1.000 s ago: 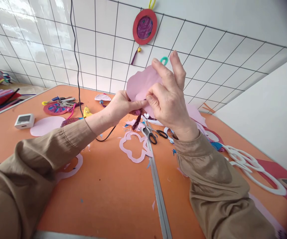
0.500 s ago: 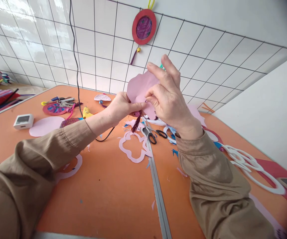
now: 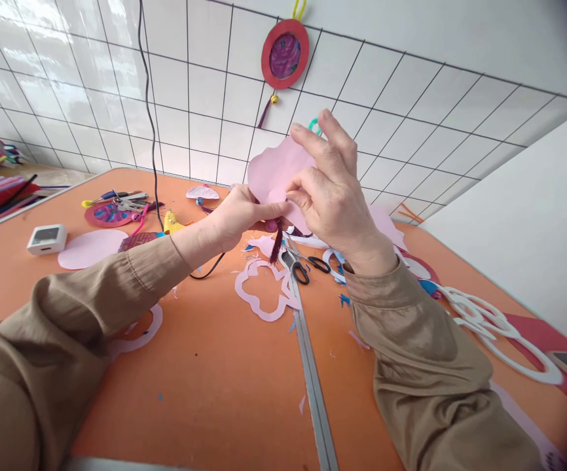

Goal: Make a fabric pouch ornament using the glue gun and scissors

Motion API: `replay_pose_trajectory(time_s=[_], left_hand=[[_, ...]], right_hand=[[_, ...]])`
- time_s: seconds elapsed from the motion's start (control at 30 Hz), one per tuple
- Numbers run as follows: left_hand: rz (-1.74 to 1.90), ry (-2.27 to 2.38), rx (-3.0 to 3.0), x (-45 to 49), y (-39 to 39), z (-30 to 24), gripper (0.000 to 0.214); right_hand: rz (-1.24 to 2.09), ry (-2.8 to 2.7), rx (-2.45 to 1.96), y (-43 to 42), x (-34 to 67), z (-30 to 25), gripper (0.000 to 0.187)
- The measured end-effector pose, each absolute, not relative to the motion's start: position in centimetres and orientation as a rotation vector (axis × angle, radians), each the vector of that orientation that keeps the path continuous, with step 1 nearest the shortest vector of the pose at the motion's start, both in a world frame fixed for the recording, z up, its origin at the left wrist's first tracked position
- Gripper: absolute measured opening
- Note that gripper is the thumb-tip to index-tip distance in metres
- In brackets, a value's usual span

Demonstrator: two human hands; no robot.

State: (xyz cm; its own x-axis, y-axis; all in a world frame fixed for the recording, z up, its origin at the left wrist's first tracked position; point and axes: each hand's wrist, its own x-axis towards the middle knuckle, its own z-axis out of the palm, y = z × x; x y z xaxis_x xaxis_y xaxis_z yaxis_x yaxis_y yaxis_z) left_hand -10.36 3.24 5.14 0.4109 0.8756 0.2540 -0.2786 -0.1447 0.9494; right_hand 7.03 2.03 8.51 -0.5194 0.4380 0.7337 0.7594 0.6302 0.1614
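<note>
Above the table (image 3: 215, 366), pink paper shape (image 3: 276, 171) in the tight pinch of left hand (image 3: 237, 216) and right hand (image 3: 333, 204)

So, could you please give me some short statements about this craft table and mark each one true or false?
1. The left hand and right hand both pinch a pink paper cutout. True.
2. The right hand holds scissors. False: the black-handled scissors lie on the orange table.
3. A red oval ornament hangs on the tiled wall. True.
4. The white device sits at the table's right. False: the small white device sits at its left.
</note>
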Motion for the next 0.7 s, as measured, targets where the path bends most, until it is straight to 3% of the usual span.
replay_pose_trajectory(time_s=[0.7], left_hand=[[1.061,0.637,1.297,-9.7,2.9,4.5,0.007]], right_hand=[[-0.628,-2.282,-0.751,3.0,8.4,8.5,0.021]])
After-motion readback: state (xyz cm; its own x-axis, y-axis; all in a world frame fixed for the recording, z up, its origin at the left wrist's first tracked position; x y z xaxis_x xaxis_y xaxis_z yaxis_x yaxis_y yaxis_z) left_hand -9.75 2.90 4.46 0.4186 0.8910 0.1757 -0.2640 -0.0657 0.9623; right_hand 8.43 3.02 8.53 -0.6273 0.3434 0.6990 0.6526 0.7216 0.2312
